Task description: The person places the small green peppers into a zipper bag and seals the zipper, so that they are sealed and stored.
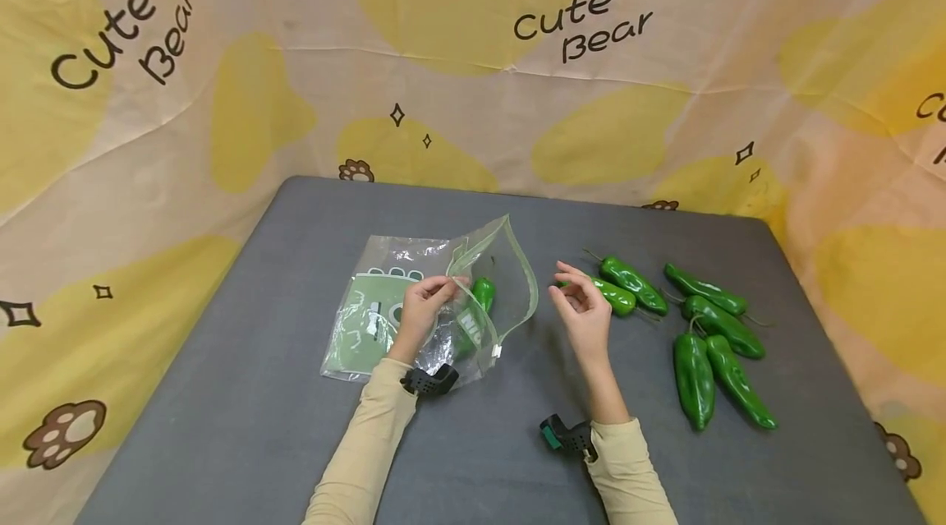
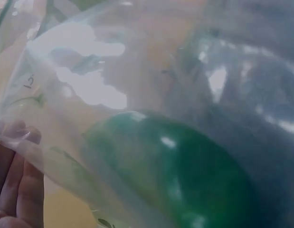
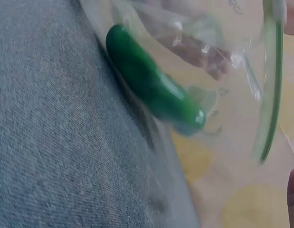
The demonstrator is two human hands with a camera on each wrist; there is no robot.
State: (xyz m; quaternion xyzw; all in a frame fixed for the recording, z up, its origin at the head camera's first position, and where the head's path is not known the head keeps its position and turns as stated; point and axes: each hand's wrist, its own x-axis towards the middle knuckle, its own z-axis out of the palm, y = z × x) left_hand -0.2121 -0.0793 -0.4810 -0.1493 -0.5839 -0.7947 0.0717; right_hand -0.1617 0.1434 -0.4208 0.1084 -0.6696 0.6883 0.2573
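Observation:
A clear zip bag (image 1: 436,250) with a green print lies on the table, its mouth spread toward the right. The left hand (image 1: 424,311) pinches the rim of the mouth. Inside the bag is a green pepper (image 1: 484,293), seen through the film in the left wrist view (image 2: 175,166) and the right wrist view (image 3: 151,88). Right of the mouth, the right hand (image 1: 585,315) is raised with bent, parted fingers and holds nothing. Just behind it lies a pepper (image 1: 617,297), partly hidden by the fingers.
Several more green peppers (image 1: 695,381) lie on the right part of the grey table (image 1: 259,426). A white slider (image 1: 497,351) sits at the near end of the bag's mouth. Patterned cloth (image 1: 443,16) hangs behind and beside the table.

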